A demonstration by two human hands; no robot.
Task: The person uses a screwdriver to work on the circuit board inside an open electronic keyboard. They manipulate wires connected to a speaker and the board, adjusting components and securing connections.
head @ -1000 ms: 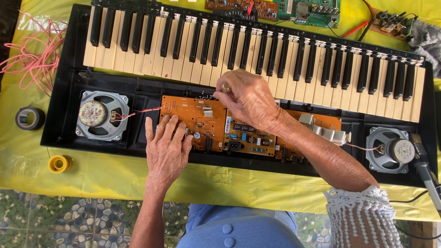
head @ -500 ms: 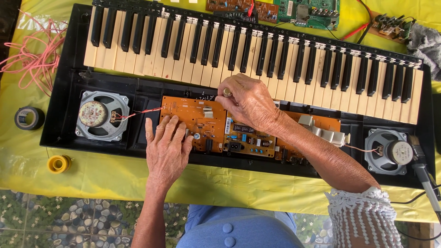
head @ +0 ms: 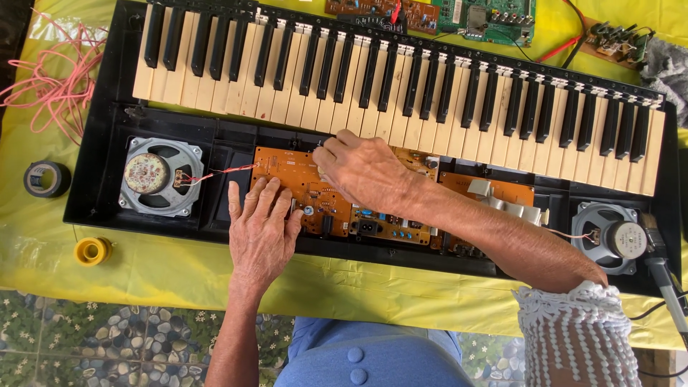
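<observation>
— Where are the hands?
— Both on the orange circuit board (head: 337, 193) inside the opened keyboard case (head: 100, 179), just below the keys (head: 401, 86). The left hand (head: 261, 229) lies flat on the board's left end, fingers spread, gripping nothing
— And the right?
— The right hand (head: 365, 172) has its fingertips pinched together at the board's top edge; what they pinch is too small to tell
— Anything beside them?
— A round speaker (head: 159, 175) left of the board, with red wires running to it
</observation>
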